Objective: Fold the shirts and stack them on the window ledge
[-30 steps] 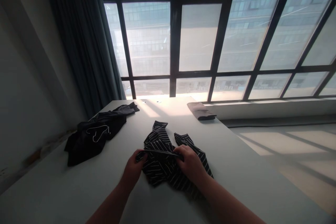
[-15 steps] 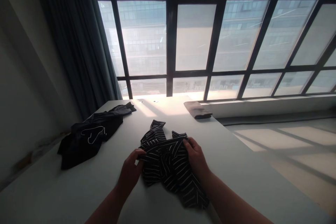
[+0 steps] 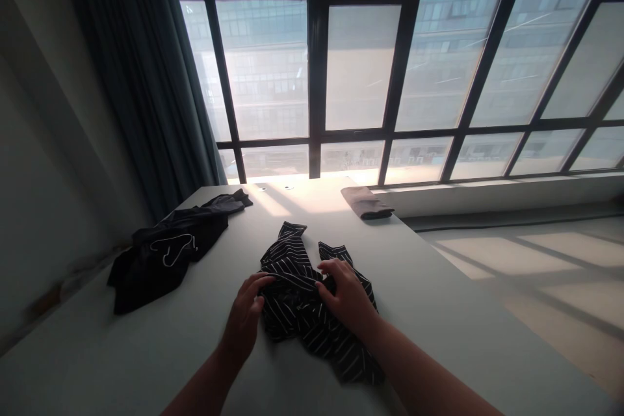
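Note:
A black garment with thin white stripes (image 3: 287, 322) lies bunched on the white table in front of me; its folds hide whether it is a shirt or trousers. Two narrow ends of it point toward the window. At its left edge, my left hand (image 3: 244, 312) rests with fingers stretched over the cloth and the thumb apart. My right hand (image 3: 348, 296) lies over the garment's right part, fingers and thumb spread, with the tips touching the fabric near its middle.
Dark clothes with a white drawstring (image 3: 166, 260) are heaped on the table's left side. A folded greyish-brown cloth (image 3: 365, 203) lies near the far right edge of the white table (image 3: 439, 338). Beyond stand a dark curtain (image 3: 131, 78) and a large framed window (image 3: 361, 65).
My right hand has moved left and inward across the garment, and its fingers have spread. The raised upper band of cloth has dropped and folded. My left hand's fingers have loosened.

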